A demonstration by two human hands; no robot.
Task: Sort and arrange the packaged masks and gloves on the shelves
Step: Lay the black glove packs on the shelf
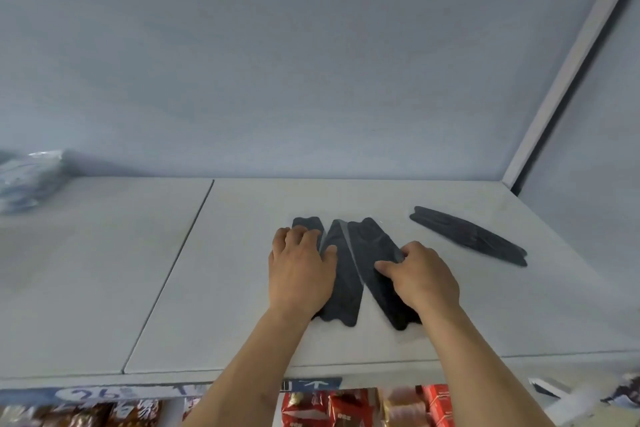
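Three dark packaged masks lie fanned out on the white top shelf (pixel 242 288). My left hand (pixel 299 270) rests on the leftmost mask (pixel 306 222), its fingers bent and its thumb touching the middle mask (pixel 343 288). My right hand (pixel 420 276) presses on the right mask (pixel 372 246), with fingers curled at its right edge and thumb on top. A further dark packaged mask (pixel 467 234) lies apart, slanting toward the right side of the shelf.
A clear bag of bluish packaged goods (pixel 29 180) sits at the shelf's far left. A seam (pixel 173 270) splits the shelf boards. A white upright post (pixel 568 69) bounds the right. Below the shelf edge hang red snack packets (pixel 332 407) and a price label (pixel 83 394).
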